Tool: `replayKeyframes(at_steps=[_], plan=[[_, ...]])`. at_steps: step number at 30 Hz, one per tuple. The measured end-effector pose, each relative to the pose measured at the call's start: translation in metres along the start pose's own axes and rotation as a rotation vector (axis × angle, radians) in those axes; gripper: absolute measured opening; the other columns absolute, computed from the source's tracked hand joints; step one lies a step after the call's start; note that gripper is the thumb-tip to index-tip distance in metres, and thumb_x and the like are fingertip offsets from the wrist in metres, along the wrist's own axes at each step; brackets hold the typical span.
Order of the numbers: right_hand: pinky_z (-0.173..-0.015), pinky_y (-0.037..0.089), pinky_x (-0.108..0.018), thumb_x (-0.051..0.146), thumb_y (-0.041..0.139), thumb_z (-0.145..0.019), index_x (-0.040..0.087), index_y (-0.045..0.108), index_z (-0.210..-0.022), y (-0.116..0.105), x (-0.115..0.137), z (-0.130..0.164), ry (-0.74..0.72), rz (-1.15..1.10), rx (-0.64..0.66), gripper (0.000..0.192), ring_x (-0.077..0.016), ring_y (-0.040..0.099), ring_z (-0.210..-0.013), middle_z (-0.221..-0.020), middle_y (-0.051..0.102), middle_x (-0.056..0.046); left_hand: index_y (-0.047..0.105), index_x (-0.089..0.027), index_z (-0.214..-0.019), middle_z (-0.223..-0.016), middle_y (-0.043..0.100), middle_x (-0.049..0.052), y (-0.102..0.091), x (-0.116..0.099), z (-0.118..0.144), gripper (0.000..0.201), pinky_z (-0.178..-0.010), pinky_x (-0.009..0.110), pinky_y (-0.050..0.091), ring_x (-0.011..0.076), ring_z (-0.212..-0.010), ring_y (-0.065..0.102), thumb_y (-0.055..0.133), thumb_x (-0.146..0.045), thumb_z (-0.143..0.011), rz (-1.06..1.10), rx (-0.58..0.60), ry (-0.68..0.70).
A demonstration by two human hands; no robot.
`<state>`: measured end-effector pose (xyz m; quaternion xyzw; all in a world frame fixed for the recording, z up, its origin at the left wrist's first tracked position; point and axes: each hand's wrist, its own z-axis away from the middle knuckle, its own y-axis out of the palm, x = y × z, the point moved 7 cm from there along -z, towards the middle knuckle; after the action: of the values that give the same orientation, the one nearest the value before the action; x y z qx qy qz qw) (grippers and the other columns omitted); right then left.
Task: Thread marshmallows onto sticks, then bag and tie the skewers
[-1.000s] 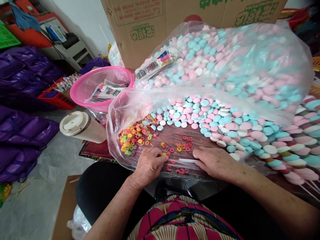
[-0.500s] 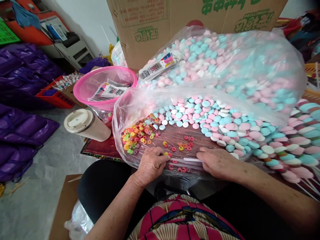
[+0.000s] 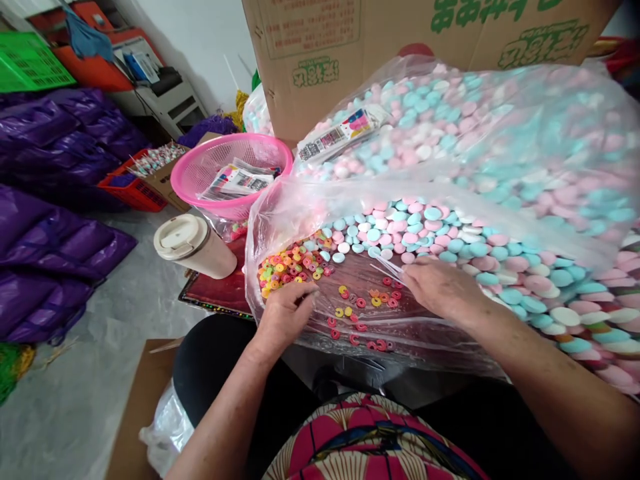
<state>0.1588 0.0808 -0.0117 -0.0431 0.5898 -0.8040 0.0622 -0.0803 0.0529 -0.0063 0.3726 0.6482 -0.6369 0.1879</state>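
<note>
A big clear plastic bag (image 3: pixel 500 153) lies open in front of me, full of pink, blue and white candy discs (image 3: pixel 430 230). Small coloured ring candies (image 3: pixel 290 263) are piled at its left mouth, and several loose rings (image 3: pixel 367 300) lie between my hands. My left hand (image 3: pixel 285 307) rests at the edge of the ring pile with its fingers curled; what it pinches cannot be made out. My right hand (image 3: pixel 440 287) grips a thin white stick (image 3: pixel 385 267) that points up and left toward the discs.
A pink basket (image 3: pixel 200 183) with printed packets stands at the back left, a beige lidded cup (image 3: pixel 193 247) lies beside it. A cardboard box (image 3: pixel 400 47) rises behind the bag. Purple bags (image 3: pixel 55 240) cover the floor on the left. Finished candy sticks (image 3: pixel 600 320) lie at the right.
My right hand lifted the white stick off the bag and swung it up toward the discs. My left hand moved left toward the ring pile. The view shifted left.
</note>
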Motion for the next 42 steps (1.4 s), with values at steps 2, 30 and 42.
replayKeyframes(at_steps=[2, 30, 42], plan=[[-0.067, 0.037, -0.031, 0.028, 0.033, -0.090, 0.017, 0.064, -0.082, -0.007, -0.001, 0.006, -0.076, -0.029, -0.171, 0.034, -0.0231, 0.055, -0.087, -0.089, 0.061, -0.011, 0.068, -0.019, -0.087, -0.084, 0.069, 0.003, 0.001, 0.001, -0.005, 0.017, -0.074, 0.026, 0.047, 0.0157, -0.079, 0.063, 0.052, -0.020, -0.080, -0.110, 0.042, -0.085], [-0.066, 0.037, -0.023, 0.014, 0.048, -0.079, 0.018, 0.061, -0.080, 0.023, 0.087, 0.008, -0.292, -0.442, 0.077, 0.015, -0.0153, 0.059, -0.079, -0.085, 0.067, -0.004, 0.065, -0.020, -0.081, -0.089, 0.057, 0.005, 0.040, -0.008, 0.012, 0.014, -0.078, 0.030, 0.044, 0.0183, -0.085, 0.055, 0.051, -0.025, -0.082, -0.444, 0.308, 0.005], [-0.070, 0.044, -0.028, 0.030, 0.040, -0.088, 0.020, 0.063, -0.087, 0.002, 0.037, 0.030, -0.191, -0.681, -0.158, 0.025, -0.0182, 0.060, -0.081, -0.088, 0.068, -0.005, 0.065, -0.020, -0.088, -0.087, 0.060, 0.006, 0.068, -0.034, 0.002, 0.018, -0.076, 0.030, 0.045, 0.0193, -0.081, 0.057, 0.048, -0.026, -0.085, -0.373, 0.374, 0.080]])
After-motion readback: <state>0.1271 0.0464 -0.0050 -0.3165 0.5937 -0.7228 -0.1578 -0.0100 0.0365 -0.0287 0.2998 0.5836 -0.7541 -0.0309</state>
